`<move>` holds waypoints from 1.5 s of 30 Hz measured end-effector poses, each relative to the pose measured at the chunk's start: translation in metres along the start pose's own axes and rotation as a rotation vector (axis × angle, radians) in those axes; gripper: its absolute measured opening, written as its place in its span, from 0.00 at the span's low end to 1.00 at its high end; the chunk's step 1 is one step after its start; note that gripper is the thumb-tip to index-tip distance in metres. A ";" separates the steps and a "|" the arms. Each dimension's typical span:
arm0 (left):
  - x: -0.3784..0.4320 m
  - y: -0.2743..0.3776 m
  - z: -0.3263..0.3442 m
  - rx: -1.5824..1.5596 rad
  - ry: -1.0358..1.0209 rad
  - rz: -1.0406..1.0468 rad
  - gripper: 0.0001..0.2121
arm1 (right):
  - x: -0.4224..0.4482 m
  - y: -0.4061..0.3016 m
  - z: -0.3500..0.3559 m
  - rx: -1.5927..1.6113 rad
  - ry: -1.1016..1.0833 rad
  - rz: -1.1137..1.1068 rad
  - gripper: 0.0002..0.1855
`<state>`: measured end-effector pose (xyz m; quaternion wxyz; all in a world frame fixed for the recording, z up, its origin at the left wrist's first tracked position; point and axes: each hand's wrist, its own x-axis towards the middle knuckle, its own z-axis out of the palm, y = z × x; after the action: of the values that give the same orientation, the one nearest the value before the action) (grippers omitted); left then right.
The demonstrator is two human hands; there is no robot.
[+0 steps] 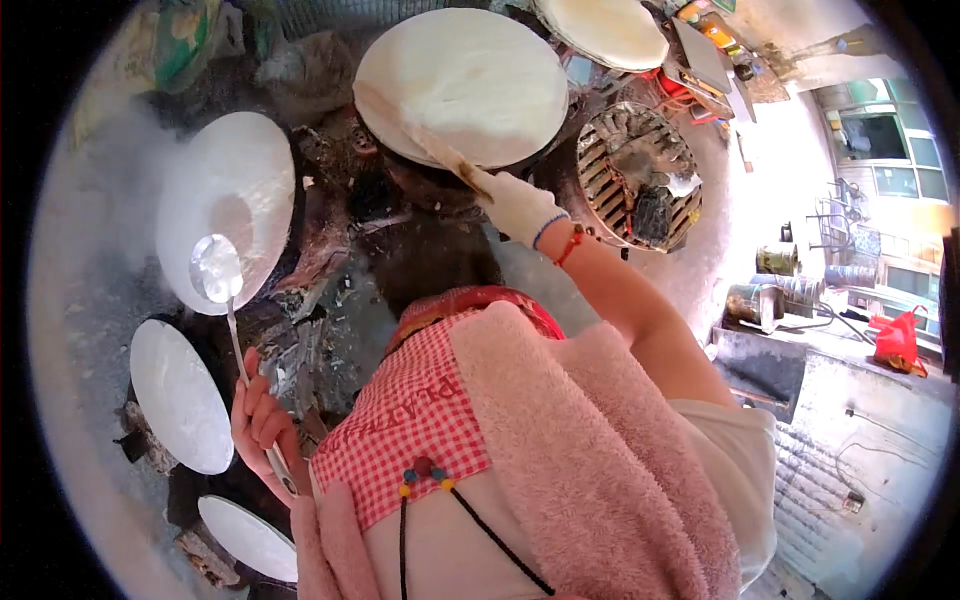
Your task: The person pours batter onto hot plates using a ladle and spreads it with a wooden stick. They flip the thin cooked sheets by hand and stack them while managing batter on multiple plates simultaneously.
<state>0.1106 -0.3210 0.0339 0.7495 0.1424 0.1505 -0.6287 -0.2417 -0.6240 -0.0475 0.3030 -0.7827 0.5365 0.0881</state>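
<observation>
My left hand, bare, grips the handle of a metal ladle. The ladle's bowl, with white batter in it, is over a round griddle coated white, with steam at its left side. My right hand wears a white knitted glove and is closed on the end of a long flat wooden spreader. The spreader's far part lies across the near left edge of a large round pale sheet on another griddle. Whether its blade is over or under the sheet I cannot tell.
Two more white-coated round griddles stand at the lower left. A slatted round rack with dark objects is right of my gloved hand. Another pale round stack lies at the top. Metal cans and a red bag are at the right.
</observation>
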 end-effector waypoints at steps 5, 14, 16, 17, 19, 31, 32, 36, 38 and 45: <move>0.004 -0.076 0.014 -0.121 -0.086 0.068 0.23 | 0.003 0.129 0.022 0.369 0.144 -0.392 0.29; 0.000 -0.171 0.065 -0.305 -0.155 0.173 0.26 | 0.029 0.150 -0.035 0.531 0.267 -0.178 0.25; -0.005 -0.175 0.061 -0.267 -0.179 0.210 0.26 | 0.036 0.128 -0.038 0.341 0.222 -0.297 0.29; -0.004 -0.173 0.049 0.037 -0.230 0.321 0.26 | 0.041 0.117 -0.035 0.346 0.221 -0.303 0.29; -0.010 -0.180 0.046 0.644 -0.131 0.603 0.25 | 0.050 0.089 -0.029 0.222 0.236 -0.379 0.29; -0.027 -0.146 -0.026 -0.261 -0.023 0.098 0.21 | 0.076 0.006 -0.030 -0.185 0.224 -0.391 0.19; -0.030 -0.141 -0.029 -0.250 -0.025 0.114 0.21 | 0.075 0.003 -0.028 -0.203 0.221 -0.390 0.19; -0.036 -0.122 -0.034 -0.194 -0.048 0.167 0.21 | 0.079 -0.013 -0.037 -0.326 0.134 -0.364 0.20; -0.042 -0.113 -0.033 -0.177 -0.055 0.187 0.21 | 0.095 -0.010 -0.048 -0.334 0.081 -0.382 0.19; -0.036 -0.104 -0.023 -0.211 -0.053 0.192 0.21 | 0.117 -0.028 -0.127 -0.324 0.547 -0.627 0.16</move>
<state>0.0009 -0.2965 0.0250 0.8208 0.0598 0.1815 -0.5383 -0.1922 -0.7819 0.0110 0.0355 -0.9394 0.3130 -0.1356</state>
